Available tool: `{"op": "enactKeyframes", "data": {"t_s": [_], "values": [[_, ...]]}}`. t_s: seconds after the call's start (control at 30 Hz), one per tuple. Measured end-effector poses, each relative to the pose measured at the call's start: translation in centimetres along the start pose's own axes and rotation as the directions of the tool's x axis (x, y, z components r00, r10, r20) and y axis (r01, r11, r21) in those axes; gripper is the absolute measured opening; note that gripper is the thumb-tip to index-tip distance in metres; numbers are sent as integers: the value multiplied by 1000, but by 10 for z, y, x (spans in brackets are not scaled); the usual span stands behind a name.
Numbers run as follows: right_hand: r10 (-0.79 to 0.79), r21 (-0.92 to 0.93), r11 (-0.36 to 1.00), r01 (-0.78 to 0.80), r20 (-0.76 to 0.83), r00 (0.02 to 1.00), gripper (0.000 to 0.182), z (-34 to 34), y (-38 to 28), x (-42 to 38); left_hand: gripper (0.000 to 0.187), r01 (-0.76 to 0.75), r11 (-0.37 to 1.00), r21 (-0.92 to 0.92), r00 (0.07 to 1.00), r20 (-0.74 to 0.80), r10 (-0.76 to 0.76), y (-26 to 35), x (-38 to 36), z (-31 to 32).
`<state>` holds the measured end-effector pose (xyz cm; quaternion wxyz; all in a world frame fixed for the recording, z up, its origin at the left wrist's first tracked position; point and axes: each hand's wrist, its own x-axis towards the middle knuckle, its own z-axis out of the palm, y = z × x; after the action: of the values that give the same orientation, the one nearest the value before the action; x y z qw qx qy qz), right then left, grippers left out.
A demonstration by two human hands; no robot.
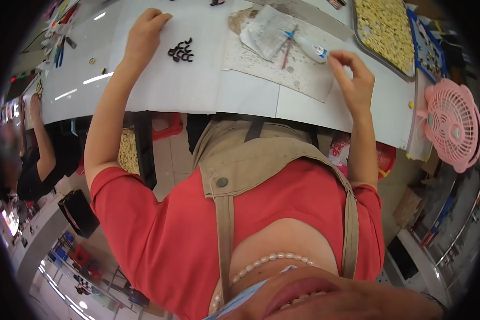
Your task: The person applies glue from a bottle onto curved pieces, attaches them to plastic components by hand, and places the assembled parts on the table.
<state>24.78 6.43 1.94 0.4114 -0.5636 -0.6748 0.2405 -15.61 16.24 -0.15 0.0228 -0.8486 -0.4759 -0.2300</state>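
Note:
My left hand (pixel 145 33) is over the white work surface at the upper left, fingers curled and fingertips together; anything between them is too small to tell. Just right of it lies a small cluster of black curved pieces (pixel 182 51). My right hand (pixel 353 76) has thumb and index finger pinched at the base of a small white bottle (pixel 310 48) with a blue tip. The bottle's tip points left, over crumpled paper sheets (pixel 269 33). Beneath these is a stained white sheet (pixel 309 80), with a thin reddish stick (pixel 286 55) on it.
A tray of yellowish pieces (pixel 385 32) stands at the upper right, beside a blue tray (pixel 428 47). A pink fan (pixel 453 125) is at the right table edge. Tools (pixel 60 52) lie at the upper left. Another person (pixel 40 154) works at the far left.

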Motion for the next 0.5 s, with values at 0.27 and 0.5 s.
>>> {"op": "enactKeyframes", "data": {"t_s": [0.27, 0.5], "values": [[-19, -244, 968, 53, 140, 990, 33, 19, 6, 9, 29, 406, -240, -882, 720, 470, -510, 64, -23, -13], [168, 49, 983, -175, 124, 978, 29, 30, -15, -7, 38, 216, -852, -477, 770, 620, -152, 158, -46, 1]]}}
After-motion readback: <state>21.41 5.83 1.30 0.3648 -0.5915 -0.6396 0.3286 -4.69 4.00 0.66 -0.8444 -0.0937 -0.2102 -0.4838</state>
